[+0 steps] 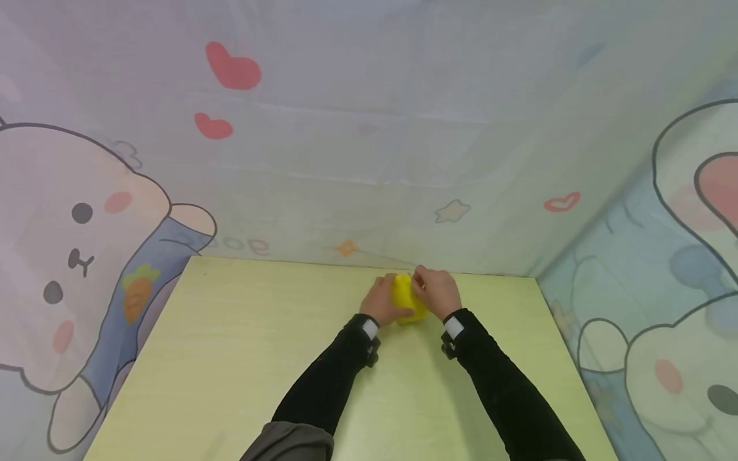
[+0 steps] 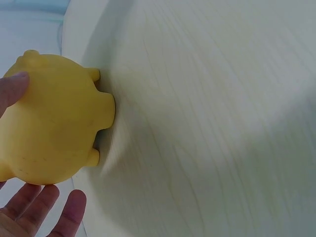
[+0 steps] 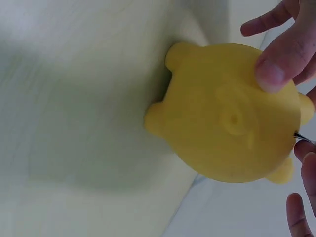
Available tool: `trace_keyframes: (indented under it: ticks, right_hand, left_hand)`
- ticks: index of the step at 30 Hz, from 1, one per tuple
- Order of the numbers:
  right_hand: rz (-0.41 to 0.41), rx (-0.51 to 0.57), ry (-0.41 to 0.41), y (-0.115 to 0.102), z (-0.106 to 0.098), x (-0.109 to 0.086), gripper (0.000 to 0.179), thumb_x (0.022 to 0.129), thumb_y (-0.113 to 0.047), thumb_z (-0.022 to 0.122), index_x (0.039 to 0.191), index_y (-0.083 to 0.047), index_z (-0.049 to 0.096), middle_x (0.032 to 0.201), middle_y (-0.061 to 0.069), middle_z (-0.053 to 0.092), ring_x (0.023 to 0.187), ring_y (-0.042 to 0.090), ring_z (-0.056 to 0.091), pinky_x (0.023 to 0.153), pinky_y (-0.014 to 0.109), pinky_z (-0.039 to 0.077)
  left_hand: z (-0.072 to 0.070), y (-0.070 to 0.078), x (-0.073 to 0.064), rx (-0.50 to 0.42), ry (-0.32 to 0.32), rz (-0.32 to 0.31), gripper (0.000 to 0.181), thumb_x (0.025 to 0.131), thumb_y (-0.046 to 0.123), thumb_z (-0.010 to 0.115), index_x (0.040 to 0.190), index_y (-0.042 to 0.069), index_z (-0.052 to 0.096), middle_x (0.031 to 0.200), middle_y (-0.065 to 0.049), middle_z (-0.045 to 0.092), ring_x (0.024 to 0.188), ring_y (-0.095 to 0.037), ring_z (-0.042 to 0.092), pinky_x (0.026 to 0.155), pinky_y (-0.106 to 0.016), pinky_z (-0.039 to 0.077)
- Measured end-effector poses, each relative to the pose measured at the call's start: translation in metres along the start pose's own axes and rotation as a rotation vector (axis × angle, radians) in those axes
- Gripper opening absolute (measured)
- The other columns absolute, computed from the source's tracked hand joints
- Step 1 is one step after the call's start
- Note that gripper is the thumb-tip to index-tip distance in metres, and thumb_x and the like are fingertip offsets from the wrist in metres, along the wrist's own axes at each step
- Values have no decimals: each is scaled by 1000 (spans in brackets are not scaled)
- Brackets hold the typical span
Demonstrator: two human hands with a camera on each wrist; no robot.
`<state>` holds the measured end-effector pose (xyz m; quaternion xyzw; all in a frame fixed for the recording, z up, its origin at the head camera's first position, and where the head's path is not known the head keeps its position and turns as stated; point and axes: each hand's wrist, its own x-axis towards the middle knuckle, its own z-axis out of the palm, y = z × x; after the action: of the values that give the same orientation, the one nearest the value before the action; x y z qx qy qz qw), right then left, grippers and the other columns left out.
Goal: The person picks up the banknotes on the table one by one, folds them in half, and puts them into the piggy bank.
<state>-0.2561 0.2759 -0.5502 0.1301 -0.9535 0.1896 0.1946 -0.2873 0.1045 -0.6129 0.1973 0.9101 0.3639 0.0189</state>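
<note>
A yellow piggy bank (image 1: 406,299) stands on the table near its back edge. My left hand (image 1: 380,302) grips its left side, the thumb (image 3: 271,74) pressed on the near surface and the other fingers round behind. At the bank's top, my right hand (image 1: 439,293) pinches a thin, silvery coin (image 3: 301,137), its edge right at the yellow surface. In the right wrist view a curled tail shows on the rounded body. Stubby feet (image 2: 106,111) show in the left wrist view, facing the tabletop. Most of the coin is hidden by fingertips.
The pale wood-grain table (image 1: 259,346) meets a printed cloth backdrop (image 1: 346,147) just behind the hands. More cloth with cartoon animals rises at the left and right sides. Both wrists wear dark bands with small devices (image 1: 450,346).
</note>
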Motion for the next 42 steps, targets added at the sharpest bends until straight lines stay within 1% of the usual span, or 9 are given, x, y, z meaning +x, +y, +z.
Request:
trace_keyframes:
  ticks: [3,6,11,17,23,29,34,37,42]
  right_hand:
    - [49,19,-5,1,1,-3,14,99,-13,74,91,-8,64,80,8,73,64,24,61,63,39,54]
    - [87,45,16,0,3,-6,13,100,-15,74,92,-8,66,81,10,74,65,24,62,63,40,53]
    - [126,68,60,0,10,-15,13,101,-17,74,94,-6,69,85,9,72,65,24,57,62,39,49]
    - [151,83,38,1,19,-24,18,103,-22,73,99,-5,75,93,11,65,74,26,59,70,41,54]
    - [171,102,38,1,14,-19,28,105,-30,68,94,-6,75,89,10,65,71,26,58,67,39,48]
    - [156,136,33,2,10,-13,17,104,-21,70,106,-5,74,96,12,72,74,26,61,69,40,53]
    - [121,112,17,3,13,-14,19,103,-15,72,120,-6,74,105,14,73,79,28,65,73,43,59]
    - [84,69,19,3,14,-17,18,102,-12,74,118,-6,76,105,13,71,80,29,65,76,45,61]
    - [36,14,60,5,16,-26,15,99,-12,77,112,-5,80,98,12,69,73,29,64,71,44,60]
  left_hand:
    - [0,0,0,-3,-10,-2,93,81,44,93,155,11,46,136,-16,59,109,-27,62,98,-42,56]
    - [-1,1,0,-1,-6,0,93,81,44,94,154,10,47,135,-16,59,109,-27,62,97,-43,56]
    - [-2,1,1,17,2,6,93,82,43,93,154,8,46,136,-17,59,111,-28,62,98,-43,56]
    - [-2,1,1,33,15,6,92,80,43,93,152,8,48,133,-17,60,107,-27,63,94,-41,57]
    - [-3,0,0,26,4,8,92,81,42,93,153,8,47,134,-17,59,108,-27,61,96,-41,56]
    - [-2,0,0,24,0,7,94,81,45,93,154,9,46,135,-17,59,110,-28,62,97,-41,56]
    - [-1,-1,0,18,3,20,94,82,46,92,155,9,45,136,-17,58,112,-28,62,99,-42,56]
    - [-1,-2,0,16,4,25,93,82,45,92,155,10,45,137,-17,58,112,-28,61,99,-42,55]
    - [-1,-2,0,20,2,16,93,82,45,92,155,10,46,137,-17,59,112,-27,61,99,-41,55]
